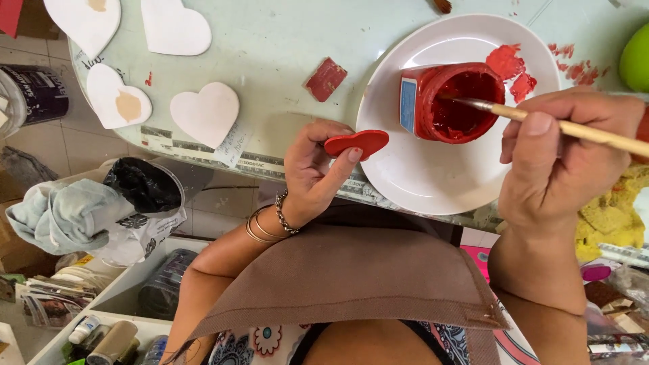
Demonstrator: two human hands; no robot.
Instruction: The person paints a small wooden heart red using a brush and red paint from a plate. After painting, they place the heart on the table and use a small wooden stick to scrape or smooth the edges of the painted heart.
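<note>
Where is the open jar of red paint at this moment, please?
In the head view, the red paint jar stands on the white plate, right of centre, with the brush in the right hand dipped into it.

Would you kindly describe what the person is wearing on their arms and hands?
Both forearms are bare, with no sleeves or gloves. The left hand has a silver chain bracelet and several thin gold bangles at the wrist. The right hand shows no jewellery.
</note>
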